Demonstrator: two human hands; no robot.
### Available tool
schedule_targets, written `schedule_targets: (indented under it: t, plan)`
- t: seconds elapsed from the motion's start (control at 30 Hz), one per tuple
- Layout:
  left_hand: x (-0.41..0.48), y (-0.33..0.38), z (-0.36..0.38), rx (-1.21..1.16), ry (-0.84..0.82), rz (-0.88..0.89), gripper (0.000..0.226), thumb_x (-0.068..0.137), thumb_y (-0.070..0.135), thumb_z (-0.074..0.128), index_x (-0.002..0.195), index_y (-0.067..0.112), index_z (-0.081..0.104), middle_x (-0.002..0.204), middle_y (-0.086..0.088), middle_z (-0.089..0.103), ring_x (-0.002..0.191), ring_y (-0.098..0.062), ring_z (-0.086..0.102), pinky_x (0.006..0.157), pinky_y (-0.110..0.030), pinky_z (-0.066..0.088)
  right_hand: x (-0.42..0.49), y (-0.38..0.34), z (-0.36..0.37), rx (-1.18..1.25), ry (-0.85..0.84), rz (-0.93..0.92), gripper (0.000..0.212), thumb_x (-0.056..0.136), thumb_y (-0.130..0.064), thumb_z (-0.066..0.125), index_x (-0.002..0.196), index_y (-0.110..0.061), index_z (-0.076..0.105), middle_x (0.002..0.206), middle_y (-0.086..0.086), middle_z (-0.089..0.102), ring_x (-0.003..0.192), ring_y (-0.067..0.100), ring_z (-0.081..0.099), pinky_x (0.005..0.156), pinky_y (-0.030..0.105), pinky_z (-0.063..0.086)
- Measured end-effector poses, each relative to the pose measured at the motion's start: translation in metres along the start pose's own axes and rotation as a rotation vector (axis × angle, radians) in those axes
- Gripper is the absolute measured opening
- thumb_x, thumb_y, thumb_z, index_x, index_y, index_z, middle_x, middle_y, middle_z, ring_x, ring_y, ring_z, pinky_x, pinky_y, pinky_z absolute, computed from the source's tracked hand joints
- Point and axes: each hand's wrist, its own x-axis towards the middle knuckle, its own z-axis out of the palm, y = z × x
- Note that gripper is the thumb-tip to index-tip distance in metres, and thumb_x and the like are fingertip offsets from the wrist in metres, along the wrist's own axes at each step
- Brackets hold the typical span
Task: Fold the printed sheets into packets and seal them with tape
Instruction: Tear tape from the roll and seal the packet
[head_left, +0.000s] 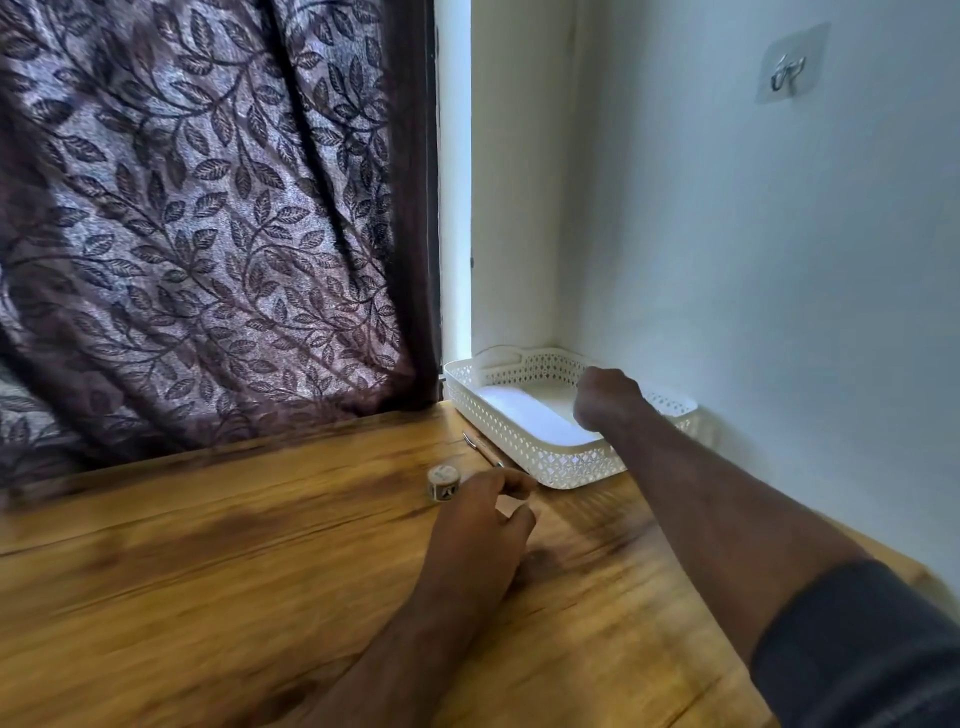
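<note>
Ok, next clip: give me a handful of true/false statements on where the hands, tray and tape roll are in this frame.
1. The right hand is over the white lattice tray. True.
2. The tray sits in the middle of the wooden table. False: it is in the far corner, against the wall.
3. The left hand rests on the tabletop near the small tape roll. True.
4. The tape roll lies inside the tray. False: it stands on the table, outside the tray.
5. White sheets lie in the tray. True.
6. The curtain is plain white. False: it is dark with a leaf pattern.
</note>
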Motion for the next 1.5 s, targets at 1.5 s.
schedule_targets:
  t: [1.5]
  plan:
    - [0.027,-0.037,-0.063,0.146,0.342,-0.204,0.031,0.086,0.032,0.073,0.113,0.016,0.069,0.099,0.008,0.068,0.080,-0.007,0.059,0.062,-0.020,0.042,-0.109,-0.054,0.074,0.072,0.098,-0.519,0.010,0.086,-0.004,0.054,0.086,-0.002,0.064,0.094,0.012,0.061,0.081,0.029,0.062,0.063,0.031,0.044]
